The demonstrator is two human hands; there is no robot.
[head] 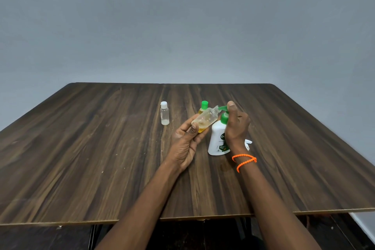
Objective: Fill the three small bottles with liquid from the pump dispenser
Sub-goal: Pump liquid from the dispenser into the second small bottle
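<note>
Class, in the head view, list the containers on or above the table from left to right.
White-capped bottle → green-capped bottle → tilted open bottle held by the left hand → pump dispenser.

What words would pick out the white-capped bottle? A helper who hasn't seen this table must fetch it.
On the dark wooden table, look left of the two hands and the white pump dispenser. The small clear plastic bottle stands upright alone there. Its cap is white, while the neighbouring small bottle has a green cap.
</note>
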